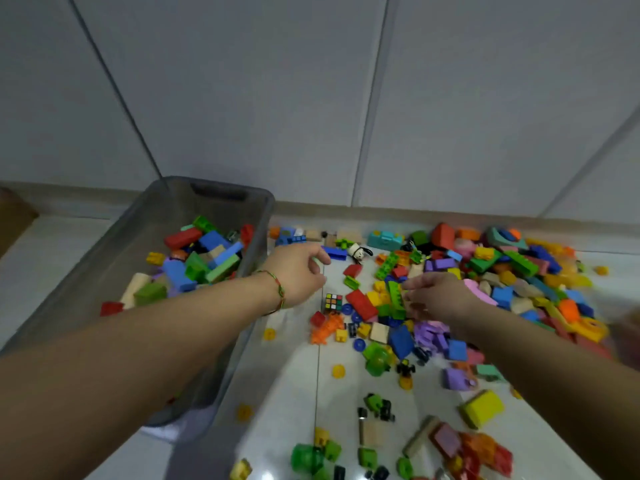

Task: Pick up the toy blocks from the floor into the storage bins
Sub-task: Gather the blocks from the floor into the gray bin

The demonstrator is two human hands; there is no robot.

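Observation:
A grey translucent storage bin [263, 216] stands on the floor at left, holding several coloured blocks [201, 258]. A large pile of toy blocks [502, 271] is spread over the white tiles to its right. My left hand [298, 271] hovers just beyond the bin's right wall with loosely curled fingers and nothing in it. My right hand [440, 297] reaches into the pile, and its fingertips pinch the edge of a long green brick [394, 297] lying beside a red brick [362, 304].
A small puzzle cube [333, 302] lies just below my left hand. A yellow block [481, 408], toy cars and loose pieces are scattered toward the near floor. A tiled wall [311, 98] rises behind, and a brown box [14, 220] sits at far left.

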